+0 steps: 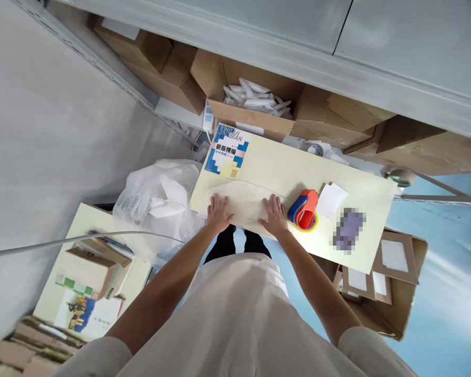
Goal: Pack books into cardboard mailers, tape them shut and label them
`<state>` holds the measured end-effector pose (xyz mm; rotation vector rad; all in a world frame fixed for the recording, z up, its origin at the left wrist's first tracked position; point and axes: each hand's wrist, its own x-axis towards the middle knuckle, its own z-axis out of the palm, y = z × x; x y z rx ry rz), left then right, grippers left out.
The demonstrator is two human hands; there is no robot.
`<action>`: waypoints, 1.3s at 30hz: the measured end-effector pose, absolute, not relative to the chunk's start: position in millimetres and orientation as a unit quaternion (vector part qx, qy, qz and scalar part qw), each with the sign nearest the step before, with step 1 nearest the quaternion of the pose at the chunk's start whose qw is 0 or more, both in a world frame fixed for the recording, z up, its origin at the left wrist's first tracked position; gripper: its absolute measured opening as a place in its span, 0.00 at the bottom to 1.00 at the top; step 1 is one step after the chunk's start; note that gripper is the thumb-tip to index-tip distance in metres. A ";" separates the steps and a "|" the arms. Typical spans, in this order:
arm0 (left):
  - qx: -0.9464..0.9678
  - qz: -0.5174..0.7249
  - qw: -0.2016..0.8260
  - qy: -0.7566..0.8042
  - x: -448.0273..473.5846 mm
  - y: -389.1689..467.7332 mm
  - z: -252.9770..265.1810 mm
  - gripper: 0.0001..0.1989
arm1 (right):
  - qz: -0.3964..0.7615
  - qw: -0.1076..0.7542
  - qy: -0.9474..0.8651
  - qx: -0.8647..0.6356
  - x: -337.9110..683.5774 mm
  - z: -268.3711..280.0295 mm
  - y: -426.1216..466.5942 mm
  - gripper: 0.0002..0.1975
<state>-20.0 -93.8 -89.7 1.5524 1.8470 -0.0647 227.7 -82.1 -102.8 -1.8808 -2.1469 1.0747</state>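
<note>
Flat across the near part of the pale tabletop (282, 157) lies a thin whitish sheet (245, 201), its exact material hard to make out. My left hand (219, 213) rests on its left end with fingers spread. On the right end, my right hand (275, 215) presses down, fingers stretched out too. Just right of that hand stands a red and blue tape dispenser (306, 209) with a yellow-edged roll. A blue, white and yellow book (227, 151) lies at the table's far left corner, beyond the left hand.
White slips (333, 200) and a blurred-out purple item (349, 230) lie right of the dispenser. Behind the table, a cardboard box (255, 116) holds white rolled pieces. A plastic bag (157, 199) bulges at the left. An open carton (406, 293) with packages stands at the lower right.
</note>
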 end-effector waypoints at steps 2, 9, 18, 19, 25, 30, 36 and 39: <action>0.595 0.023 0.348 0.724 -27.0 -89.0 -84.5 0.35 | 0.347 0.073 -0.690 -0.631 220.6 -93.1 -73.6 0.38; 0.488 0.275 0.318 0.765 -72.8 18.5 -79.7 0.31 | 0.464 0.245 -0.547 -0.652 138.1 -80.5 15.9 0.31; 0.347 0.280 0.481 0.755 -100.5 95.8 -108.9 0.08 | 0.607 0.291 -0.316 -0.669 88.0 -101.9 85.3 0.15; 0.336 0.285 0.499 0.746 -101.0 97.4 -107.8 0.06 | 0.621 0.302 -0.321 -0.648 88.0 -100.2 88.1 0.13; 0.299 0.343 0.553 0.698 -98.6 99.8 -80.4 0.07 | 0.586 0.389 -0.363 -0.611 86.6 -76.6 101.5 0.18; 0.282 0.460 0.612 0.578 -97.4 73.3 -29.8 0.09 | 0.581 0.449 -0.389 -0.556 108.7 -29.5 66.6 0.27; 0.297 0.449 0.685 0.492 -60.3 18.5 26.6 0.18 | 0.554 0.475 -0.377 -0.570 161.4 33.0 -15.5 0.37; 0.313 0.417 0.713 0.470 -29.5 -0.1 28.9 0.19 | 0.600 0.495 -0.336 -0.531 192.5 44.9 -45.9 0.31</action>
